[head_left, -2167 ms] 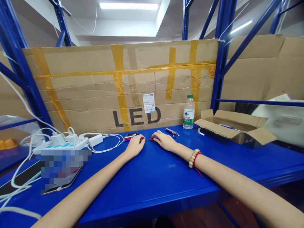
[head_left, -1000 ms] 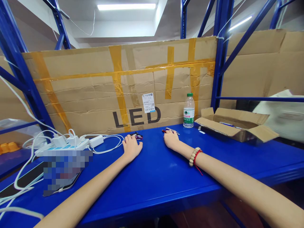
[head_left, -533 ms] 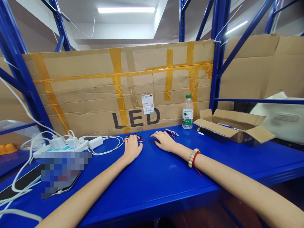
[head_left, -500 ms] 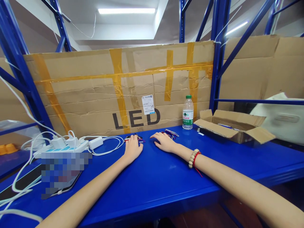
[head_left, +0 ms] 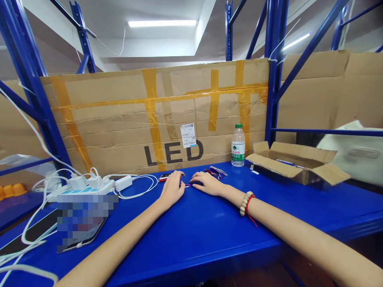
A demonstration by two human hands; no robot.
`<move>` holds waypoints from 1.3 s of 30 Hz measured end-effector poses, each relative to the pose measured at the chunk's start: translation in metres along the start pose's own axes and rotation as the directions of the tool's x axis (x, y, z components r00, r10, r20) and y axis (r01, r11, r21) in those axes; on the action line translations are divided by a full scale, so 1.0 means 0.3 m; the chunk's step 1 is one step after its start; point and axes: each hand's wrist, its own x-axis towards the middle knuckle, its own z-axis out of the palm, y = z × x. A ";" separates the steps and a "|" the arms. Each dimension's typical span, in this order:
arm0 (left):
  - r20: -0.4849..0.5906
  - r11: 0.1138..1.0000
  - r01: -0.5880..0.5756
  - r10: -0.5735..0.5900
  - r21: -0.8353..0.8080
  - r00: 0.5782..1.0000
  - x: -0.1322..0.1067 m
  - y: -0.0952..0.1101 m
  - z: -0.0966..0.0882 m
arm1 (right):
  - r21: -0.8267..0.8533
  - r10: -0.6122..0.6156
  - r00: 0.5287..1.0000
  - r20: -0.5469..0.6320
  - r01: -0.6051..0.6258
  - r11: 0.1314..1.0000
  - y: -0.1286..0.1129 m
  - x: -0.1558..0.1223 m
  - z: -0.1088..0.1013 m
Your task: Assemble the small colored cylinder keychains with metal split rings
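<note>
Both my forearms reach across the blue shelf top. My left hand lies palm down with its fingers spread, its fingertips beside a small red and dark cluster of clips. My right hand, with a bead bracelet on the wrist, has thumb and fingers curled together at a tiny purple piece lying between the two hands. Another small pile of coloured metal clips sits just behind my right hand.
A water bottle stands by the taped cardboard sheet marked LED. An open cardboard box lies at the right. At the left are a white power strip with chargers, cables, and a flat device. Blue rack posts frame the bay.
My right hand went back to the clip pile, then came forward and left until it nearly meets my left hand. My left hand shifted slightly right. The camera tilted down a little.
</note>
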 end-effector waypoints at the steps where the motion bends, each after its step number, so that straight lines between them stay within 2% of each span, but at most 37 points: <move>1: -0.007 0.995 0.067 -0.067 0.068 0.998 -0.001 -0.004 0.004 | -0.005 -0.004 1.000 0.003 0.004 1.000 -0.002 0.000 -0.001; 3: 0.015 0.965 0.190 -0.196 0.179 0.981 -0.003 -0.013 0.013 | -0.006 0.000 1.000 0.005 0.000 1.000 -0.005 0.000 -0.002; 5: 0.038 0.934 0.263 -0.280 0.243 0.959 -0.005 -0.021 0.021 | -0.002 0.006 1.000 0.002 -0.006 1.000 -0.007 0.000 -0.003; 8: 0.045 0.918 0.289 -0.312 0.271 0.949 -0.005 -0.026 0.024 | 0.003 0.012 1.000 -0.007 -0.012 1.000 -0.011 -0.002 -0.003; 10: 0.075 0.938 0.247 -0.272 0.244 0.959 -0.001 -0.027 0.022 | 0.007 0.013 1.000 -0.016 -0.013 1.000 -0.014 -0.002 -0.004; 15: 0.184 0.998 0.018 -0.029 0.057 0.982 0.013 -0.044 0.024 | 0.022 -0.037 0.999 -0.008 0.037 0.999 -0.014 0.002 -0.003; 21: 0.176 0.986 -0.141 0.154 -0.084 0.972 0.021 -0.064 0.039 | -0.001 -0.080 0.997 0.001 0.080 0.997 -0.003 0.008 0.003; 27: 0.152 0.988 -0.139 0.149 -0.071 0.977 0.018 -0.061 0.041 | -0.051 -0.038 0.999 -0.003 0.038 0.998 -0.010 0.007 0.006; 30: 0.148 0.990 -0.141 0.141 -0.009 0.979 0.017 -0.057 0.040 | -0.034 -0.041 0.999 -0.012 0.041 0.999 -0.012 0.007 0.006; 35: 0.154 0.989 -0.151 0.148 0.006 0.977 0.017 -0.048 0.038 | 0.009 -0.042 0.999 -0.030 0.042 0.999 -0.012 0.007 0.005; 39: 0.179 0.987 -0.162 0.158 0.006 0.971 0.016 -0.043 0.034 | 0.034 -0.045 0.999 0.016 0.044 0.998 -0.019 0.004 -0.001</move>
